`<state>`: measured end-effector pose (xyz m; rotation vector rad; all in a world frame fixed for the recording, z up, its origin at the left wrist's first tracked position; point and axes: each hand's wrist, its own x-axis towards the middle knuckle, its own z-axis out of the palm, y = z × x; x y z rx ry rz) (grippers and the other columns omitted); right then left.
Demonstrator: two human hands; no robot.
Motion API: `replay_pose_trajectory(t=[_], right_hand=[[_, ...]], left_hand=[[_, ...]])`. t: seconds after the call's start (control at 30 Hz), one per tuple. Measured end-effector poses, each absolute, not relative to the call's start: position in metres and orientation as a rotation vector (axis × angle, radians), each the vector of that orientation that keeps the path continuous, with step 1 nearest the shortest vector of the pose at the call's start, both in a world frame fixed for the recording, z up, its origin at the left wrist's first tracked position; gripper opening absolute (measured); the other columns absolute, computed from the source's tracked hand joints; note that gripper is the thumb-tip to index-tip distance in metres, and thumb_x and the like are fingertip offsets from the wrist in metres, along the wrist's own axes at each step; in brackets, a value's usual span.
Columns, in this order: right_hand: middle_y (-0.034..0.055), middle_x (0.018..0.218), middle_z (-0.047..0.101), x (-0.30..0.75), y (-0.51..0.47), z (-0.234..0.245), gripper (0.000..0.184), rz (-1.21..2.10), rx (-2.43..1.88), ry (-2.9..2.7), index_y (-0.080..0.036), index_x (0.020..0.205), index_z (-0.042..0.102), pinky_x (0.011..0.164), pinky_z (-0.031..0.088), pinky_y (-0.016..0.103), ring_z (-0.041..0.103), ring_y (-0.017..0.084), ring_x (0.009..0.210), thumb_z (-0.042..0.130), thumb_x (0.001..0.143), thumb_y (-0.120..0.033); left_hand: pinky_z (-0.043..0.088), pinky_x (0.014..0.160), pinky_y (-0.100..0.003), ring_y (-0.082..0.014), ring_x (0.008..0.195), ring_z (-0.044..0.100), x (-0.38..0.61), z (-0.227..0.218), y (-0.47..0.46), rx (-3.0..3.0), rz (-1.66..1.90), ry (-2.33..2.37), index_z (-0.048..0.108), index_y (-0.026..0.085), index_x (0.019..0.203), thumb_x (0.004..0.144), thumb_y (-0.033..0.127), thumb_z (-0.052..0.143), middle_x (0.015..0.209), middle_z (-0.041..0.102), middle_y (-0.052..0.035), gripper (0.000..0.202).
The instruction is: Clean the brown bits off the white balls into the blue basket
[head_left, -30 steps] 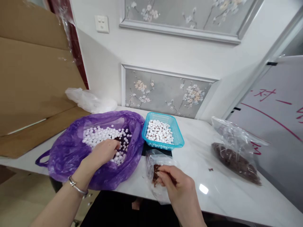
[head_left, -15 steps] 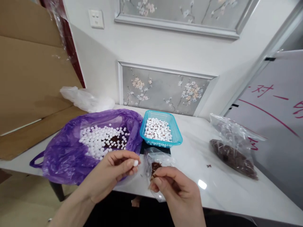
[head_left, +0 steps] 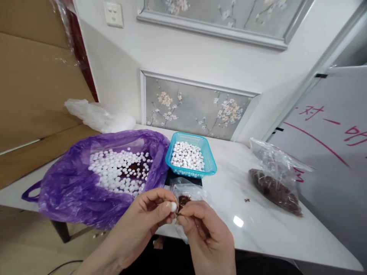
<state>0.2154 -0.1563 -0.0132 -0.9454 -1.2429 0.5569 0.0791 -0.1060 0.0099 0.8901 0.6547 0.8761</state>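
Note:
My left hand (head_left: 143,219) pinches one white bead (head_left: 173,206) between thumb and fingers, just above the table's front edge. My right hand (head_left: 205,233) is pressed close against it, its fingertips pinched on a tiny dark red-brown piece at the bead. Right behind both hands lies a small clear bag (head_left: 186,193) with red-brown bits. A purple plastic bag (head_left: 71,187) full of white beads lies open to the left. A blue plastic basket (head_left: 210,166) holding white beads stands beyond the small bag.
A larger clear bag (head_left: 272,179) of dark red-brown material lies on the white table (head_left: 258,229) at the right, with a few loose crumbs (head_left: 246,199) near it. A crumpled clear plastic bag (head_left: 97,116) and cardboard sheets (head_left: 34,88) sit at the left, a whiteboard (head_left: 329,145) at the right.
My left hand came out of the purple bag with one white bead and moved right. My right hand rose off the small clear bag and met it.

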Motion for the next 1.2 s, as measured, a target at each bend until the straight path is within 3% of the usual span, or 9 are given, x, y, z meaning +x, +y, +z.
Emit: replay_pose_trajectory(t=[0.77,1.07,1.2], right_hand=[[0.0,0.077,0.063,0.2063,-0.159,-0.0114,0.017,0.244,-1.075,-1.333,-0.023,0.083,0.062,0.064,0.05,0.019,0.063,0.013,0.068,0.056,0.088,-0.009],[0.0012,0.075,0.065,0.2061,-0.1571,-0.0104,0.017,0.298,-1.04,-1.308,-0.023,0.081,0.066,0.062,0.052,0.022,0.063,0.014,0.067,0.056,0.088,-0.011],[-0.0003,0.077,0.068,0.2103,-0.1556,-0.0122,0.017,0.445,-0.989,-1.296,-0.024,0.087,0.068,0.064,0.052,0.022,0.065,0.014,0.069,0.062,0.085,-0.009]], left_hand=[[0.045,0.067,-0.02,-0.0116,0.068,0.053,0.0768,0.0034,-0.1111,0.945,0.958,0.72,0.072,0.021,0.072,0.068,0.031,0.083,0.071,0.063,0.0011,0.016],[0.046,0.066,-0.02,-0.0108,0.066,0.053,0.0776,0.004,-0.1116,0.917,0.945,0.715,0.07,0.02,0.07,0.068,0.031,0.082,0.071,0.062,0.0015,0.016],[0.045,0.064,-0.018,-0.0089,0.064,0.053,0.0816,0.0003,-0.1137,0.79,0.909,0.71,0.07,0.022,0.077,0.072,0.033,0.08,0.069,0.061,0.0024,0.016]])
